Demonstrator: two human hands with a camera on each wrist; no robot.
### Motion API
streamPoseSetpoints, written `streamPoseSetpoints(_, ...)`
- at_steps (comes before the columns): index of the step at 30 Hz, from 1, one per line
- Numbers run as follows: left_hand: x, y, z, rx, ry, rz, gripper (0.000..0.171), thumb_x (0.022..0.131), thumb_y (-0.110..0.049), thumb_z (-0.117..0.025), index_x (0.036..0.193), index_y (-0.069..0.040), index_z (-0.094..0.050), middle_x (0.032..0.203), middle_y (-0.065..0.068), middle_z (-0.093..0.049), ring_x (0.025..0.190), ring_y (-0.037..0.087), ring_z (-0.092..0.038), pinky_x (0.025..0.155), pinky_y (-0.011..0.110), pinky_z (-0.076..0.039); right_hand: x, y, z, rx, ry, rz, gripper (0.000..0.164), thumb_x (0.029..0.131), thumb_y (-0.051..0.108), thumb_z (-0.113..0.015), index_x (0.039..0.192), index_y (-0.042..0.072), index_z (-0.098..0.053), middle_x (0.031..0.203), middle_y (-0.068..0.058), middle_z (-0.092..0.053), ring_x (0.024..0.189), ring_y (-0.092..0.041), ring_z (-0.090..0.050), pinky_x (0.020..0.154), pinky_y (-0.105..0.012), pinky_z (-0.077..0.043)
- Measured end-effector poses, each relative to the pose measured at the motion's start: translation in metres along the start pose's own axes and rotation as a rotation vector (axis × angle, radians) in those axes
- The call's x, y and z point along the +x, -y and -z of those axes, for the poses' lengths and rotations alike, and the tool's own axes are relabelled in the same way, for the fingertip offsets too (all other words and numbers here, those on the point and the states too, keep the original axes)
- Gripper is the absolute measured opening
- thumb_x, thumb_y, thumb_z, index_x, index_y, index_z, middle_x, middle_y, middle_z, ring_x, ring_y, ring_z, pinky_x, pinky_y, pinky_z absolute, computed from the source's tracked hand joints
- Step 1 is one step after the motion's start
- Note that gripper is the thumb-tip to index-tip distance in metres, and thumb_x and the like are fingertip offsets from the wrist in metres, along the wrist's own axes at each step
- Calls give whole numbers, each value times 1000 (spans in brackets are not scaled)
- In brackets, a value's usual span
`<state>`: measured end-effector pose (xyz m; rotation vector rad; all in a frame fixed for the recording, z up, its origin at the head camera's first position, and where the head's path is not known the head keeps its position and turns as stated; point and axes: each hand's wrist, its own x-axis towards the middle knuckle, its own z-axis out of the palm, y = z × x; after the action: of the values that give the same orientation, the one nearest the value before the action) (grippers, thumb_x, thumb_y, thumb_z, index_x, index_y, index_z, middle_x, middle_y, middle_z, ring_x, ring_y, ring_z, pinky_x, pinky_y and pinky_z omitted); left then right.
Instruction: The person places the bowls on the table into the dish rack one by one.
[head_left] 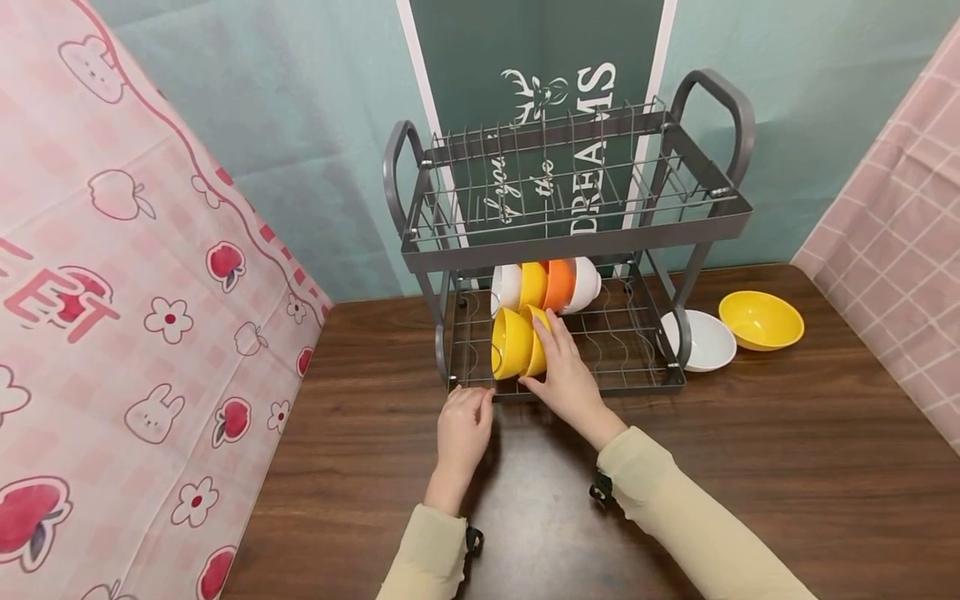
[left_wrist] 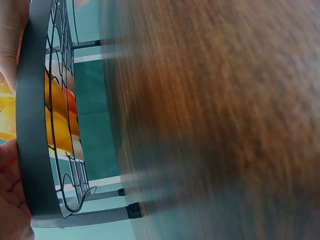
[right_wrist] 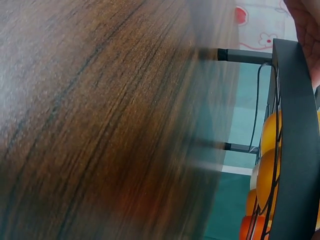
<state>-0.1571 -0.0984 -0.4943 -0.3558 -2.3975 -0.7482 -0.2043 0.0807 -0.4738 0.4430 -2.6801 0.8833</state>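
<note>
A two-tier dark metal dish rack (head_left: 577,252) stands on the table, with bowls on its lower tier. Two small yellow bowls lean on edge at its front left, one bowl (head_left: 508,343) nested against the other bowl (head_left: 536,360). My right hand (head_left: 562,375) grips the right-hand one, fingers over its upper side and thumb low at the front. At the lower front rail (left_wrist: 37,125), my left hand (head_left: 463,425) rests with loosely curled fingers, just left of the bowls. Behind them stand a white bowl (head_left: 507,287), a yellow bowl (head_left: 533,286), an orange bowl (head_left: 558,287) and another white bowl (head_left: 585,287).
Right of the rack, a larger white bowl (head_left: 708,340) and a yellow bowl (head_left: 761,321) sit on the wooden table (head_left: 360,467). Overhead, the rack's upper wire tier hangs above the bowls. A patterned pink cloth (head_left: 150,333) borders the left side.
</note>
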Motion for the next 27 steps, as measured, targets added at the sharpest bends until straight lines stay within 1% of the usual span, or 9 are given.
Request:
streamPoseSetpoints(4,0,0,0,-3,1,4,16,88,-14,-58,81,-10,-72,79,1,-70,81,16,-66,92,40,-48,-1,-2,-1,-26,-12,35,100,70,25,-80,147,14,-17,154,-12,-13,139,-33,-23,95,-51,-45)
streamPoseSetpoints(10,0,0,1,-4,8,9,16,88,-14,-58,82,-10,-72,79,1,-70,82,16,-66,93,39,-48,-1,-3,0,-43,-24,74,99,71,27,-79,147,14,-18,154,-14,-16,138,-34,-25,104,-51,-38)
streamPoseSetpoints(17,-1,1,1,0,19,15,17,89,-14,-57,83,-10,-72,80,1,-70,82,16,-66,93,38,-48,-3,-2,2,-51,-32,98,96,72,28,-78,147,13,-19,153,-16,-17,138,-34,-26,106,-51,-35)
streamPoseSetpoints(21,-1,2,1,3,6,-4,16,88,-14,-58,82,-10,-72,79,1,-70,81,16,-66,92,39,-49,-5,-1,8,-34,-51,93,90,75,30,-76,146,12,-23,153,-18,-16,135,-37,-30,105,-52,-35)
streamPoseSetpoints(24,0,2,1,1,-4,-15,14,87,-13,-59,82,-9,-72,78,1,-70,80,15,-66,91,39,-49,-7,-4,17,-18,-122,121,82,77,28,-73,144,8,-28,151,-19,-22,132,-39,-34,103,-53,-36)
streamPoseSetpoints(26,0,2,1,-3,-4,-16,14,87,-12,-59,81,-9,-72,78,1,-70,80,15,-66,91,39,-49,-9,-7,26,5,-218,181,74,79,26,-69,140,4,-34,148,-20,-29,130,-39,-38,102,-53,-37)
streamPoseSetpoints(27,0,2,1,-5,-4,-17,14,87,-12,-59,82,-10,-72,79,1,-70,80,14,-66,91,39,-49,-10,-10,31,17,-283,223,68,81,25,-66,138,1,-37,145,-21,-33,128,-38,-39,102,-52,-37)
